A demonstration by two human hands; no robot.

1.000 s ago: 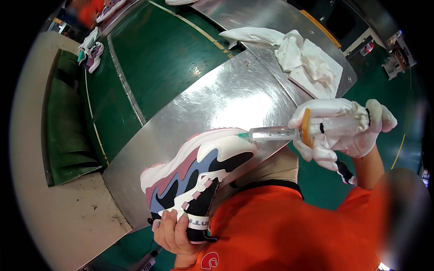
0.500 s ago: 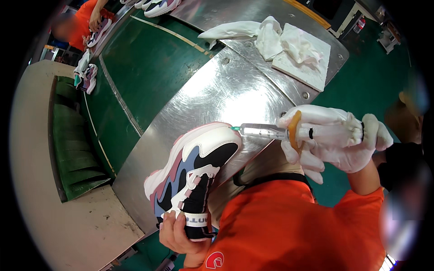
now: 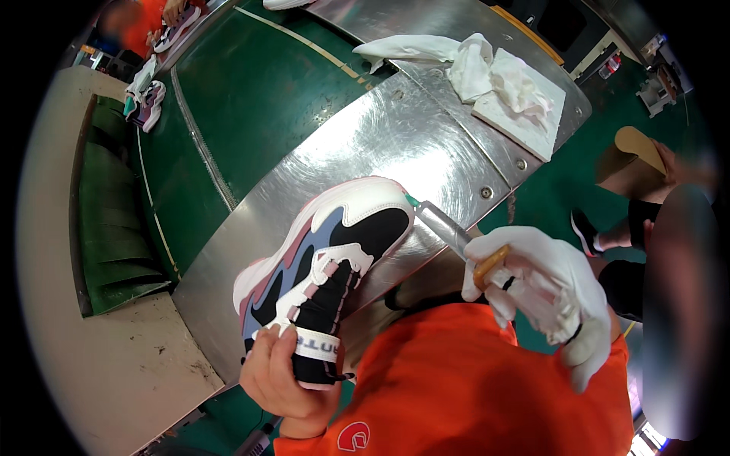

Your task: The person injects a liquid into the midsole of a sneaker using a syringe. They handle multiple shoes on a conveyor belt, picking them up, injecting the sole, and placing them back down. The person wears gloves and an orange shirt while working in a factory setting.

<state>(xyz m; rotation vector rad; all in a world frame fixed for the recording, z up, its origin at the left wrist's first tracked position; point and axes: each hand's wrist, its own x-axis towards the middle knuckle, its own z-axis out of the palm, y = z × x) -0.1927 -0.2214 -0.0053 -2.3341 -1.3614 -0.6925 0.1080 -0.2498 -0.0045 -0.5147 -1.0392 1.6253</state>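
Observation:
A white, black, blue and mauve sneaker [image 3: 334, 228] lies over the metal table's near edge, its toe pointing away and to the right. My bare left hand [image 3: 274, 372] is closed on its heel end, thumb and fingers by the white strap. In a white glove, my right hand [image 3: 544, 285] grips a clear syringe [image 3: 443, 226] with a tan finger flange and a pale plunger. The syringe slants up to the left. Its green tip [image 3: 412, 201] meets the sole's edge at the toe, or sits very close to it.
White cloths [image 3: 471, 68] lie across a white slab [image 3: 525, 125] on the metal table [image 3: 319, 167]. Beyond runs a green conveyor belt [image 3: 251, 99] with another sneaker [image 3: 148, 106]. A person [image 3: 144, 26] handles a shoe at upper left; another holds a brown box [image 3: 635, 161] at right.
My right hand has come down toward me, tilting the syringe from nearly level to slanting. The sneaker has shifted slightly left and away. The brown box has come into view at right.

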